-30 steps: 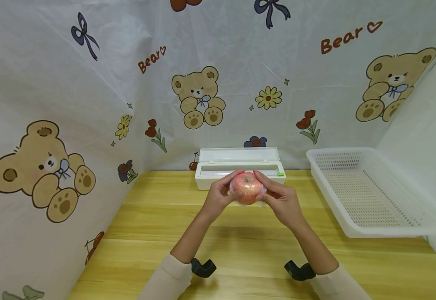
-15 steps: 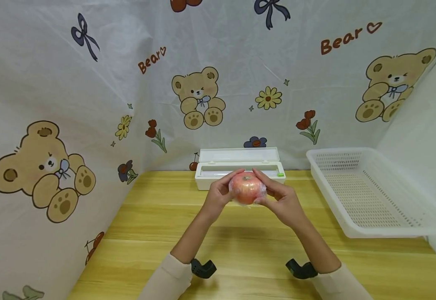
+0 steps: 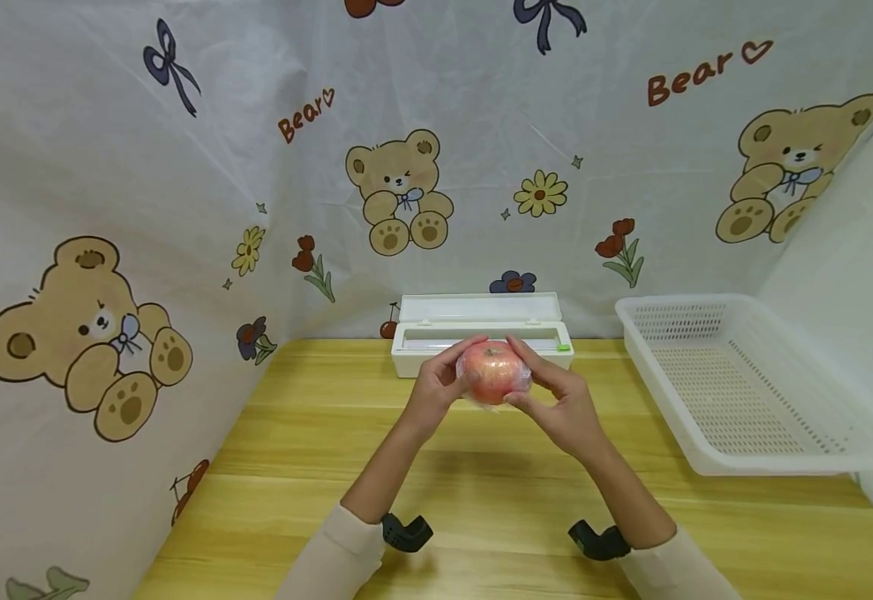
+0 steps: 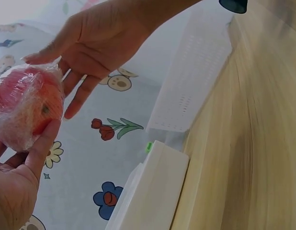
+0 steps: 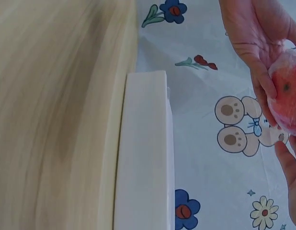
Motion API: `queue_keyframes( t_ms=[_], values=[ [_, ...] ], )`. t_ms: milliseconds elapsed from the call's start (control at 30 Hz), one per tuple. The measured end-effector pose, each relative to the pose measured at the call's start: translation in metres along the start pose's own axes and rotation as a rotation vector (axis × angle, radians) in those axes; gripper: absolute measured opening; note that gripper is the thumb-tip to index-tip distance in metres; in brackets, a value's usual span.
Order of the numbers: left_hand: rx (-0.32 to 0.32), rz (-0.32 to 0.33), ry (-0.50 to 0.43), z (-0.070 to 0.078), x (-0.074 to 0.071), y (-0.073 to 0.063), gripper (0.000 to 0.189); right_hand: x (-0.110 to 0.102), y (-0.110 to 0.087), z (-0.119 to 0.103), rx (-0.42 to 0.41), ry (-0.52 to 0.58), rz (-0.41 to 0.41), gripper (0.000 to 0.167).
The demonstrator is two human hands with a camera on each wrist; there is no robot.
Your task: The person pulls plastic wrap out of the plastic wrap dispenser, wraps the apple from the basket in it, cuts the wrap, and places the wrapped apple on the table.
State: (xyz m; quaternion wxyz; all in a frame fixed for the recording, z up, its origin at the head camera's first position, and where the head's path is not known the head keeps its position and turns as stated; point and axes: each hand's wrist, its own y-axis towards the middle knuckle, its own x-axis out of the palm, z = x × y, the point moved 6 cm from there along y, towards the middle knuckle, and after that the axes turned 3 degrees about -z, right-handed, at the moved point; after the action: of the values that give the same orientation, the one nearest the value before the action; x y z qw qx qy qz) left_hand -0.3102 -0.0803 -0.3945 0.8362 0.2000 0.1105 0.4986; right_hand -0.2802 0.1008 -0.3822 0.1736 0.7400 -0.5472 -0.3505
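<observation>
A red apple (image 3: 494, 372) wrapped in clear cling film is held up between both hands above the table. My left hand (image 3: 433, 392) grips its left side, the thumb at the front and fingers behind. At its right side my right hand (image 3: 562, 406) holds it between the thumb, low on the front, and the fingers at the far upper edge. Crinkled film shows around the apple (image 4: 28, 108) in the left wrist view. Behind the hands stands a white cling film box (image 3: 406, 364), its lid raised and a green tab at its right end.
A white perforated plastic basket (image 3: 694, 433) stands on the right of the wooden table (image 3: 316, 467). A bear-print cloth (image 3: 474, 108) hangs behind and along the left side. The film box sits at the table's back edge.
The apple has shifted slightly left. My right thumb has moved left onto its lower front, and the loose film that stuck out there earlier no longer shows. The box and basket stay put.
</observation>
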Motion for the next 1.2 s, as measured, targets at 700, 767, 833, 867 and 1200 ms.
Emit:
queue_keyframes(
  t_ms=[700,767,833,867,1200],
  values=[
    [0.198,0.025,0.518,0.003,0.019,-0.004,0.08,0.0,0.001,-0.003,-0.033,-0.007,0.002,0.071],
    [0.258,0.023,0.562,0.005,0.022,-0.005,0.079,0.001,0.0,-0.002,-0.035,0.016,-0.005,0.068],
    [0.308,0.029,0.612,0.006,0.024,-0.006,0.076,0.003,0.0,-0.002,-0.035,0.034,-0.017,0.066],
    [0.328,0.037,0.641,0.006,0.025,-0.007,0.074,0.003,0.0,-0.002,-0.031,0.037,-0.023,0.065],
    [0.398,0.108,0.758,0.006,0.028,-0.01,0.057,0.01,-0.001,0.001,-0.022,-0.041,-0.019,0.066]
  ],
)
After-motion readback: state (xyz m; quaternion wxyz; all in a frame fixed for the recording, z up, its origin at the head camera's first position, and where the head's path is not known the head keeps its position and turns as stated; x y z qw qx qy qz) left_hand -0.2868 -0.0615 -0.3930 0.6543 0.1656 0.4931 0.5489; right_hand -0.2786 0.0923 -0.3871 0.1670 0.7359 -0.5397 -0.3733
